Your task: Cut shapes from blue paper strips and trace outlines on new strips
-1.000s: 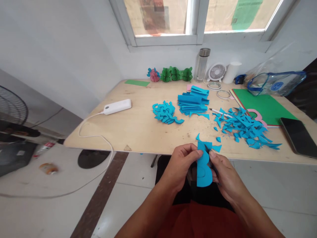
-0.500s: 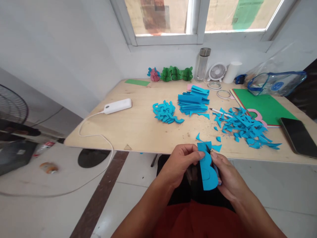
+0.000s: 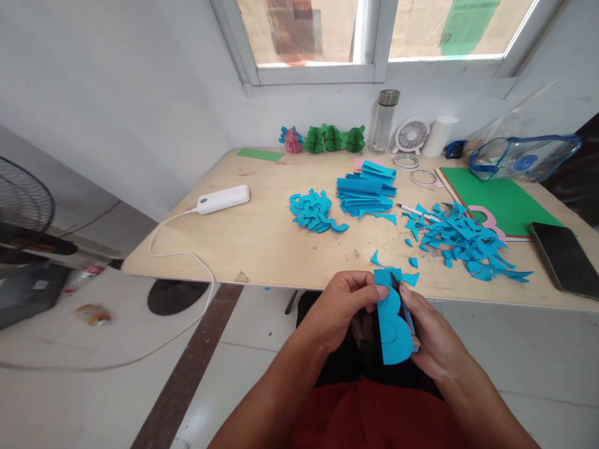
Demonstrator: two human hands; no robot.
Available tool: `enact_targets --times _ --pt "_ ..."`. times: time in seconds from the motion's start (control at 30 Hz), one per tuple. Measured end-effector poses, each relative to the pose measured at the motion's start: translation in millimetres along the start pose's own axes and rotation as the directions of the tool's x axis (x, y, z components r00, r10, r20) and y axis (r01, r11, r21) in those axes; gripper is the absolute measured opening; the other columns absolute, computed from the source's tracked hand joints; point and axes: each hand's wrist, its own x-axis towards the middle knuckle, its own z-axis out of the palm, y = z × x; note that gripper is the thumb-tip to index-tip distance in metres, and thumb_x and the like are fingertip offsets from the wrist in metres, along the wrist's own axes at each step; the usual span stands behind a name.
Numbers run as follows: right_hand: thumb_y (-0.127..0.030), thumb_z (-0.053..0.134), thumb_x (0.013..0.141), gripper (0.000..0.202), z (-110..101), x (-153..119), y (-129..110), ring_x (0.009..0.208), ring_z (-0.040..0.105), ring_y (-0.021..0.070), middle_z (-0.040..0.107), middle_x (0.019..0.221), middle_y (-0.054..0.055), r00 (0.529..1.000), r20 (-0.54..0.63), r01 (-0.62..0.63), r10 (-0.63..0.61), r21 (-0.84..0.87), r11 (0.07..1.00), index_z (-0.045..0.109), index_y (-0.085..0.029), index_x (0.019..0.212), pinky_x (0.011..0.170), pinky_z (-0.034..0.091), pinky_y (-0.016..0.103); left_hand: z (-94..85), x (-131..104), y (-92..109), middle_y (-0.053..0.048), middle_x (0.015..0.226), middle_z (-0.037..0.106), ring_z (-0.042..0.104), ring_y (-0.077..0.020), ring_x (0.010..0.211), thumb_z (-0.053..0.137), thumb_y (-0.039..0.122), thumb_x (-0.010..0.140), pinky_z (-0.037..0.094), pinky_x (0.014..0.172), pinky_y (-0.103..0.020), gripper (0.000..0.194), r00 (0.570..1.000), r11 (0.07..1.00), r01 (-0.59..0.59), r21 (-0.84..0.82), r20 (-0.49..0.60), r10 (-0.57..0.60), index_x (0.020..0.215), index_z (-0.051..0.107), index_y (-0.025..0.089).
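Observation:
My left hand point(image 3: 349, 305) pinches the upper left edge of a blue folded paper piece point(image 3: 394, 337), which has a scalloped right edge and curved pencil lines. My right hand point(image 3: 428, 330) is closed on scissors point(image 3: 408, 312), their dark blades at the paper's upper right edge. Small blue offcuts lie on the table point(image 3: 262, 249) just beyond the paper. Farther back are a pile of curved blue cutouts point(image 3: 311, 211) and a stack of folded blue strips point(image 3: 365, 190). A heap of blue scraps point(image 3: 468, 240) spreads to the right.
A white power bank point(image 3: 223, 199) with a cable sits at the left. A phone point(image 3: 564, 257), green paper sheets point(image 3: 510, 199) and a pen point(image 3: 418, 212) are on the right. Paper figures point(image 3: 332, 138), a glass bottle point(image 3: 384, 125) and a small fan point(image 3: 410, 135) stand at the back.
The blue paper has tilted and shifted slightly downward. The scissors show more beside its right edge, and their blades have moved a little. My left hand keeps its pinch.

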Motion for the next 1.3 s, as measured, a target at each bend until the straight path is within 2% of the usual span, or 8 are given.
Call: enact_targets --times 0.13,0.5,0.77,0.93,1.17,1.3 --pt "-0.061 0.073 0.07 0.048 0.2 -0.9 -1.2 0.04 0.022 0.0034 0.036 0.051 -0.007 0.998 -0.043 0.032 -0.035 -0.053 0.998 0.054 -0.017 0.064 0.033 0.015 0.017 -0.1 0.6 0.4 0.003 0.056 0.045 0.037 -0.0086 0.055 0.075 0.04 0.068 0.029 0.057 -0.024 0.038 1.0 1.0 0.004 0.018 0.006 -0.004 0.054 0.048 0.016" --pt "-0.059 0.07 0.075 0.047 0.5 0.4 -0.6 0.04 0.014 0.0021 0.031 0.051 -0.009 0.999 -0.017 0.043 -0.044 -0.06 0.997 0.052 -0.017 0.065 0.034 0.011 0.017 3.7 1.4 3.1 0.005 0.052 0.04 0.033 -0.0082 0.053 0.069 0.035 0.068 0.026 0.054 -0.024 0.034 0.999 0.996 -0.019 0.086 -0.043 0.023 0.053 0.045 0.017" --pt "-0.063 0.069 0.073 0.051 1.5 1.5 -0.1 0.041 0.014 0.0029 0.032 0.048 -0.009 0.998 -0.054 0.037 -0.043 -0.099 0.994 0.048 -0.018 0.061 0.035 0.012 0.017 5.1 -0.3 5.8 0.003 0.056 0.047 0.041 -0.0093 0.056 0.069 0.036 0.069 0.031 0.058 -0.024 0.031 0.996 0.991 -0.034 0.131 -0.076 0.044 0.055 0.049 0.017" --pt "-0.065 0.069 0.072 0.053 2.9 1.7 -0.8 0.041 0.015 0.0029 0.03 0.048 -0.009 0.997 -0.059 0.042 -0.048 -0.107 0.993 0.046 -0.019 0.06 0.035 0.013 0.017 5.0 -2.1 5.7 0.003 0.058 0.05 0.043 -0.0094 0.058 0.072 0.038 0.069 0.034 0.06 -0.024 0.033 0.995 0.994 -0.04 0.105 -0.089 0.05 0.057 0.051 0.016" --pt "-0.064 0.072 0.068 0.053 2.7 2.2 1.5 0.042 0.019 0.0034 0.031 0.051 -0.009 0.992 -0.121 0.029 -0.041 -0.104 0.994 0.047 -0.019 0.061 0.035 0.013 0.016 6.2 -3.3 5.6 0.002 0.063 0.055 0.049 -0.0106 0.062 0.075 0.036 0.068 0.039 0.063 -0.023 0.026 0.972 0.99 -0.112 0.083 -0.196 0.127 0.066 0.058 0.016" --pt "-0.064 0.073 0.068 0.054 2.4 2.0 2.2 0.041 0.018 0.0028 0.03 0.051 -0.009 0.991 -0.131 0.02 -0.032 -0.095 0.995 0.045 -0.019 0.06 0.035 0.013 0.016 9.1 -3.5 5.5 0.003 0.06 0.053 0.046 -0.0094 0.06 0.072 0.032 0.069 0.037 0.061 -0.022 0.024 0.965 0.989 -0.126 0.078 -0.221 0.141 0.063 0.057 0.016"
